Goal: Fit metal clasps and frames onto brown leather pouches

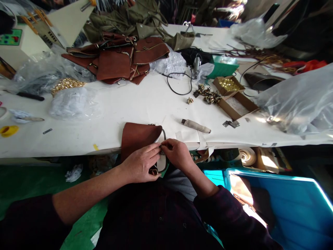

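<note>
A brown leather bag piece (pixel 137 137) lies partly on the table's front edge and partly over my lap. My left hand (pixel 142 162) rests on it, fingers wrapped over its side, holding it. My right hand (pixel 176 152) is pinched at the piece's dark edge, its fingertips meeting those of my left hand; whatever small thing sits between them is hidden. Below my left fingers shows a brass-coloured buckle (pixel 154 171). A tool with a cloth-wrapped handle (pixel 197 126) lies on the table beyond my right hand.
Finished-looking brown leather bags (pixel 114 64) are heaped at the back. Brass clasps (pixel 209 95) lie beside a small cardboard box (pixel 238 104). Metal plates (pixel 231 124) are to the right. A plastic bag (pixel 299 100) covers the right end. A blue bin (pixel 293 205) stands below, right.
</note>
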